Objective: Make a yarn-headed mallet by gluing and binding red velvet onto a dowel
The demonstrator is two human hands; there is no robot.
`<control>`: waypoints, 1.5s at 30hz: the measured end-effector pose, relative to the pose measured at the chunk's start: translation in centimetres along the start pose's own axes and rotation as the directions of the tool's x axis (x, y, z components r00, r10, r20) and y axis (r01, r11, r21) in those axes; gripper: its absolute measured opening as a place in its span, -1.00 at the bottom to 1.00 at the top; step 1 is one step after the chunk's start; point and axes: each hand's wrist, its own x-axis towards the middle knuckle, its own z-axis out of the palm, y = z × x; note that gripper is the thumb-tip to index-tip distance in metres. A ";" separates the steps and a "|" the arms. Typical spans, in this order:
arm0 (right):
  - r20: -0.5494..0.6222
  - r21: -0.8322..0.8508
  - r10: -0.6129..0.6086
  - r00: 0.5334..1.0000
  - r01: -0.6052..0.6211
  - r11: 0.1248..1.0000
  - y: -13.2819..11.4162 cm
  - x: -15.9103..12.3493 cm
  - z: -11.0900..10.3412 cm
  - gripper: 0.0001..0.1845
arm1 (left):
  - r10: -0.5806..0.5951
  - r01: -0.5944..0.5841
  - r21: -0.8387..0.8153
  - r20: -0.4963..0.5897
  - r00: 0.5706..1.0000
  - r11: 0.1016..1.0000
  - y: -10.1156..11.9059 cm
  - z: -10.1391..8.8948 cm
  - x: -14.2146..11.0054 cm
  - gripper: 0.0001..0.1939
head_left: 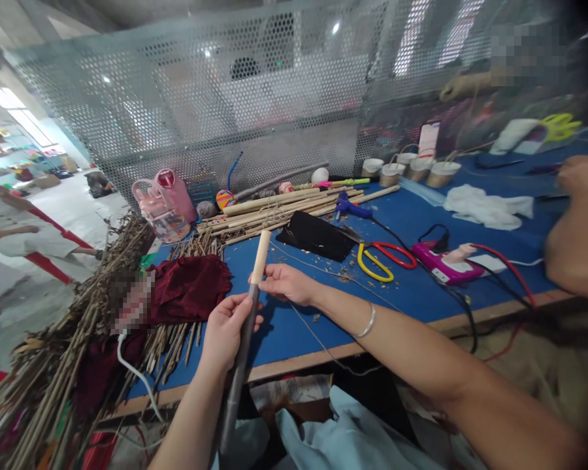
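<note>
A pale wooden stick (261,256) sticks up out of a dark grey sleeve (240,372), which runs down towards my lap. Closed around the upper part of the sleeve is my left hand (229,324), thumb on top. My right hand (288,284), with a silver bangle on its wrist, pinches the place where bare wood meets the grey cover; its fingertips are partly hidden. Just beyond lie a black cloth (316,235) and scissors (378,258) with one yellow and one red handle. A dark red cloth (189,287) rests left of the stick.
Bundled dry stems (53,378) fill the left edge. Behind are more wooden sticks (294,207), a pink jug (172,196) and a blue glue gun (350,207). A purple power strip (445,263) with cables sits right, near white gloves (490,205). Another person's arm (581,228) reaches in from the right.
</note>
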 end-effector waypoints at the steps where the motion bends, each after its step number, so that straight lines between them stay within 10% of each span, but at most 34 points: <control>1: -0.005 -0.002 -0.002 1.000 0.002 1.000 0.0 0.0 0.0 -0.55 | 0.013 -0.013 -0.018 -0.007 1.000 1.000 -0.1 0.1 -0.1 -0.54; 6: -0.006 -0.002 0.006 1.000 -0.006 1.000 -0.1 0.0 0.1 -0.55 | 0.266 -0.243 0.147 -0.170 0.949 0.959 -0.3 0.7 -0.3 -0.57; 13: 0.040 0.031 0.007 0.999 -0.008 0.999 -0.1 -0.1 0.2 -0.51 | -0.028 0.042 -0.082 0.164 0.986 0.996 -0.2 0.6 0.1 -0.57; 17: 0.011 0.012 -0.005 1.000 0.005 1.000 -0.2 -0.1 0.5 -0.52 | 0.302 -0.250 0.384 -0.081 0.950 0.889 -0.1 0.8 -0.8 -0.54; 20: 0.003 -0.005 -0.017 1.000 0.017 1.000 -0.4 0.0 0.7 -0.52 | 0.429 -0.261 0.655 -0.107 0.897 0.709 0.2 0.9 -1.4 -0.64; 26: 0.031 0.024 -0.018 0.999 0.017 1.000 -0.5 -0.1 0.8 -0.55 | -0.034 -0.002 0.272 0.125 0.992 0.962 0.1 0.6 -0.2 -0.54; 29: 0.046 0.056 -0.025 0.999 0.022 0.998 -0.6 -0.2 0.9 -0.57 | -0.300 0.310 0.046 0.413 0.860 0.950 0.5 0.3 0.5 -0.48; 31: 0.027 0.061 -0.045 0.999 0.043 0.997 -0.7 -0.2 1.0 -0.58 | -0.300 0.306 0.050 0.397 0.868 0.951 0.8 0.4 0.2 -0.47; 34: -0.017 0.057 -0.073 0.997 0.074 0.996 -0.6 0.0 1.3 -0.57 | -0.011 -0.010 0.233 0.090 0.996 0.972 1.0 1.2 -1.1 -0.55; 38: -0.024 0.057 -0.084 0.996 0.085 0.995 -0.3 0.2 1.4 -0.56 | 0.272 -0.221 0.511 -0.026 0.962 0.831 0.8 2.0 -1.8 -0.68; 41: 0.043 0.091 -0.051 0.998 0.047 0.995 -0.1 0.1 1.2 -0.53 | 0.011 -0.042 0.386 0.083 0.997 0.922 0.8 1.8 -0.9 -0.64; 45: 0.062 0.124 -0.039 0.997 0.031 0.992 -0.1 -0.1 0.9 -0.54 | -0.249 0.220 0.121 0.352 0.902 0.968 0.9 1.2 -0.1 -0.55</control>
